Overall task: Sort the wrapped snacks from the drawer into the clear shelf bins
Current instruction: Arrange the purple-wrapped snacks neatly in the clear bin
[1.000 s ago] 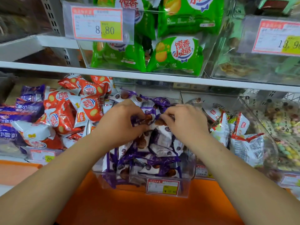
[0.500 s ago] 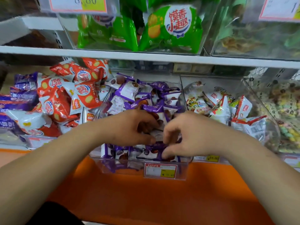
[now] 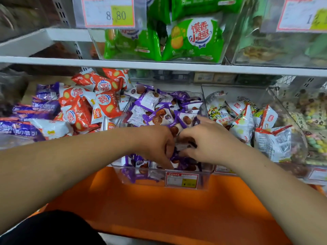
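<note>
Both hands are down inside the middle clear bin (image 3: 154, 179), close together near its front wall.

Left hand (image 3: 157, 144): fingers curled downward into the pile. We cannot tell whether they grip anything.

Right hand (image 3: 207, 140): fingers curled over a packet lying between the two hands, thumb tucked under. It holds one of the purple snacks (image 3: 159, 110).

These snacks fill the bin from front wall to back and are heaped above the rim at the rear.

Edges and room:
- The bin's front wall carries a small price tag (image 3: 181, 180) and stands at the back edge of an orange ledge (image 3: 159, 209).
- Both forearms cross this ledge.
- A white shelf board (image 3: 159, 65) runs overhead. We see open space between it and the heap, narrowest at the back.
- The bin's right wall lies just beside the right wrist.

Surroundings:
- To the left, red packets (image 3: 99, 103) are piled high and lean over onto the bin's left rim. Beyond them are larger purple packs (image 3: 40, 106).
- To the right, a second bin holds white packets (image 3: 247, 121), touching the dividing wall.
- Farther right, a bin holds small coloured pieces (image 3: 311, 121).
- On the upper shelf, green packets (image 3: 194, 39) sit behind a tag reading 8.80 (image 3: 109, 13).
- Dark cloth (image 3: 53, 228) shows at the lower left.
</note>
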`<action>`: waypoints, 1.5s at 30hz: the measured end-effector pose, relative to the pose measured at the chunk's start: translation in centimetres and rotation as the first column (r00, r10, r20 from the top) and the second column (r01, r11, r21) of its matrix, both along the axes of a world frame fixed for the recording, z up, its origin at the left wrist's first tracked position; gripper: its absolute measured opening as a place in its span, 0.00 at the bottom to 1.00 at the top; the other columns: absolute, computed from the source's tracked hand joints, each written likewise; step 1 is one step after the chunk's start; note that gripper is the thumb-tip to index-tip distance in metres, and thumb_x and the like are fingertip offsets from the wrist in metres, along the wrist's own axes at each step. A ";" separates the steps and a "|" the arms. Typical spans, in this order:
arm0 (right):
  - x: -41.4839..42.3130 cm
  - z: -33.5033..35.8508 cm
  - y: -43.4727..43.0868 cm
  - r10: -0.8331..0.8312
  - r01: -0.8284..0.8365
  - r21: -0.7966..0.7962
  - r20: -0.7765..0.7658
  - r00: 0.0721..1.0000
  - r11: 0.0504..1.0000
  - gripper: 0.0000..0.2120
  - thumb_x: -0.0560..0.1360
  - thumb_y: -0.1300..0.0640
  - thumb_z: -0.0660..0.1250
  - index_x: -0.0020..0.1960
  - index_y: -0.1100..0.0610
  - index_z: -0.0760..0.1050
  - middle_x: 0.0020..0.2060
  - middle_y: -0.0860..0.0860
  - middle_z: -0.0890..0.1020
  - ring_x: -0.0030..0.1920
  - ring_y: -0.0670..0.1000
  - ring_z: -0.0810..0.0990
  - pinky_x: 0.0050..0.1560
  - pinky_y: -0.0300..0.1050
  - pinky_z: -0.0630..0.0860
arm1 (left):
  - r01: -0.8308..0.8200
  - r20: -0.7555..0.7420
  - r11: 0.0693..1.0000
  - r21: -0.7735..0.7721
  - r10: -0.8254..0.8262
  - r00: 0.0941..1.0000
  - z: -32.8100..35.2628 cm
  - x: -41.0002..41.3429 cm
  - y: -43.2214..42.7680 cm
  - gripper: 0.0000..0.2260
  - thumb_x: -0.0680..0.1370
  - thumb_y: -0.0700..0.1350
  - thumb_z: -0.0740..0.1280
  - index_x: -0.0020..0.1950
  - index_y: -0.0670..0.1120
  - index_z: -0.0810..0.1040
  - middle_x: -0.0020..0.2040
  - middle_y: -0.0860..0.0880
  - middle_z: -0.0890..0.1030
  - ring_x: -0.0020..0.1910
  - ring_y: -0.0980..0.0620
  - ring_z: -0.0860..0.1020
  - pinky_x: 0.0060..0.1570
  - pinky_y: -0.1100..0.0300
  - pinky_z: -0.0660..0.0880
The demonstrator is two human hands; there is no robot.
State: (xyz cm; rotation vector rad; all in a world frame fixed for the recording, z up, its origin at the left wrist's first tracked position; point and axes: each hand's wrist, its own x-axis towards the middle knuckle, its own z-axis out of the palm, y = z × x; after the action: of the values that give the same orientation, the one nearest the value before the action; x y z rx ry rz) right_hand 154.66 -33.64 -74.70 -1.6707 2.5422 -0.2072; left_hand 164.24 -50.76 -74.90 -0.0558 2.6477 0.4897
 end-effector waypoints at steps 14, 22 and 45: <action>-1.8 -0.2 0.7 0.024 0.030 -0.151 0.342 0.939 0.988 0.29 0.67 0.30 0.74 0.65 0.38 0.77 0.61 0.39 0.80 0.68 0.42 0.71 0.73 0.44 0.66 | -0.278 -0.190 0.811 0.515 0.425 0.885 3.4 1.8 -3.0 0.05 0.78 0.39 0.73 0.54 0.44 0.85 0.42 0.41 0.85 0.36 0.51 0.84 0.38 0.62 0.82; -1.2 -0.2 0.4 0.049 0.110 -0.329 0.439 0.897 0.938 0.14 0.72 0.49 0.78 0.55 0.40 0.78 0.48 0.35 0.82 0.51 0.28 0.77 0.57 0.22 0.69 | -0.348 -0.142 0.674 0.652 0.559 0.817 2.3 2.6 -2.0 0.04 0.78 0.39 0.73 0.52 0.40 0.84 0.42 0.38 0.85 0.41 0.44 0.86 0.47 0.49 0.85; -3.9 -1.1 2.7 -0.009 0.068 -0.243 0.235 0.972 0.968 0.21 0.70 0.53 0.77 0.61 0.39 0.82 0.55 0.43 0.76 0.56 0.46 0.76 0.60 0.43 0.73 | -0.404 0.556 0.835 0.373 0.148 0.818 -0.5 -3.0 4.2 0.22 0.84 0.58 0.61 0.78 0.58 0.64 0.74 0.50 0.72 0.60 0.42 0.81 0.59 0.49 0.79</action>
State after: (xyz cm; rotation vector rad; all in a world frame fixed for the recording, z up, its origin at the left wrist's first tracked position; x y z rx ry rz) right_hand 150.78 -30.98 -75.77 -1.5644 2.4549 -0.7092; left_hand 161.23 -46.56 -75.35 -0.3836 1.9390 1.0607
